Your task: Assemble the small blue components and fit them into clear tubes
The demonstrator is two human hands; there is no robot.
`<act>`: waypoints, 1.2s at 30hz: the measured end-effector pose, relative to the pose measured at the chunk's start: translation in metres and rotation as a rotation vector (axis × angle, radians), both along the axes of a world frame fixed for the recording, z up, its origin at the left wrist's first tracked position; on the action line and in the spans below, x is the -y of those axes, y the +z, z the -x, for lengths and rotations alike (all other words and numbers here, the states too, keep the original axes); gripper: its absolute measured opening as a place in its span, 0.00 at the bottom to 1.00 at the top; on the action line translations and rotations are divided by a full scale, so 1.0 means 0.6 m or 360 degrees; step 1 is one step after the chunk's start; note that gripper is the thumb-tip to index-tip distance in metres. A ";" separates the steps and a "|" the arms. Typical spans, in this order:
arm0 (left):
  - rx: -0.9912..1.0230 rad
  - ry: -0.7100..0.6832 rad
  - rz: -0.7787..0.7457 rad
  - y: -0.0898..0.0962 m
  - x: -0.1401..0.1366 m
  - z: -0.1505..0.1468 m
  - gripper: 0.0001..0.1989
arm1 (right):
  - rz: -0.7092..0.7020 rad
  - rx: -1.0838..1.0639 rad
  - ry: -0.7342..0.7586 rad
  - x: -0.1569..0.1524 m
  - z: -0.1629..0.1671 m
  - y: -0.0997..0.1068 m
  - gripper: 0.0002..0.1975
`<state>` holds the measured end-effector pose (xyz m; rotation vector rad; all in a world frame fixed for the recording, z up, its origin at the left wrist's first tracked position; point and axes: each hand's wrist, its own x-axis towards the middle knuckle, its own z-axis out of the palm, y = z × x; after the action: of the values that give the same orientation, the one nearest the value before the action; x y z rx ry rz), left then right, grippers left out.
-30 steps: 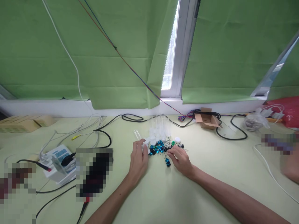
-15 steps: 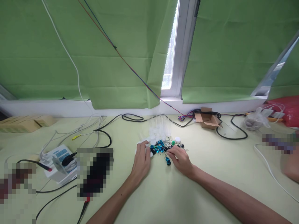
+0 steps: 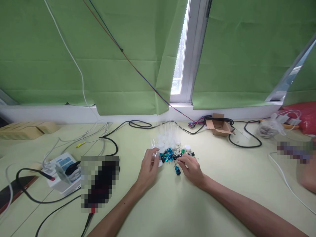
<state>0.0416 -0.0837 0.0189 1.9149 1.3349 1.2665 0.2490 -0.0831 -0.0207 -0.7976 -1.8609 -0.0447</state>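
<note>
My left hand is curled around a clear tube-like piece with a white round end, at the left of a pile of small parts. Close to the pile's front edge, my right hand has thumb and fingers pinched together at some thin metal pins; what sits between the fingertips is too small to make out. Just left of it lies a blue part with a thin metal stem. Shiny blue pieces with black bits and metal pins are heaped between the hands. A green piece lies at the pile's right.
Clear tubes with white ends stand behind the pile, near a white round cap. A small open cardboard box is at the back, among black cables. To the left are a white power strip and cords. A person's arm shows at right.
My left hand has shifted slightly, and the clear piece at its fingers now stands more upright in view. My right hand has barely moved.
</note>
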 end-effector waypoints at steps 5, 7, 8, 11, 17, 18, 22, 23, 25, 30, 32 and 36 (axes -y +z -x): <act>-0.0497 -0.0466 0.0029 0.002 0.009 0.001 0.20 | -0.0021 -0.0076 -0.0113 0.002 0.001 0.005 0.06; -0.0620 -0.0514 0.0062 0.002 0.014 -0.001 0.24 | -0.0015 -0.0115 -0.0139 0.001 0.000 0.004 0.05; -0.0655 -0.0513 0.0082 0.002 0.016 -0.002 0.27 | -0.0009 -0.0134 -0.0152 0.001 0.000 0.003 0.05; -0.0704 -0.0509 0.0149 0.006 0.020 -0.002 0.34 | 0.0015 -0.0189 -0.0219 -0.001 -0.002 -0.001 0.05; -0.0856 -0.0601 0.0200 0.020 0.020 0.006 0.37 | 0.0074 -0.0266 -0.0340 -0.004 -0.005 -0.006 0.06; -0.0911 -0.0619 0.0189 0.022 0.020 0.007 0.37 | 0.0081 -0.0266 -0.0356 -0.005 -0.005 -0.006 0.06; -0.1063 -0.0721 0.0084 0.027 0.019 0.012 0.34 | 0.0115 -0.0278 -0.0439 -0.008 -0.005 -0.007 0.07; -0.1082 -0.0737 0.0061 0.027 0.018 0.013 0.34 | 0.0133 -0.0285 -0.0464 -0.009 -0.005 -0.007 0.08; -0.1116 -0.0757 0.0038 0.028 0.017 0.014 0.32 | 0.0164 -0.0304 -0.0498 -0.011 -0.005 -0.009 0.10; -0.1156 -0.0795 0.0035 0.030 0.018 0.015 0.31 | 0.0210 -0.0296 -0.0541 -0.009 -0.005 -0.009 0.12; -0.1145 -0.0799 0.0032 0.031 0.019 0.014 0.31 | 0.0210 -0.0292 -0.0542 -0.008 -0.005 -0.008 0.13; -0.1124 -0.0795 0.0054 0.032 0.021 0.014 0.31 | 0.0216 -0.0289 -0.0545 -0.007 -0.005 -0.007 0.14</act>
<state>0.0329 -0.0961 0.0381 2.5725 1.0301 0.3245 0.2521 -0.0787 -0.0246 -1.1700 -1.5528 -0.0604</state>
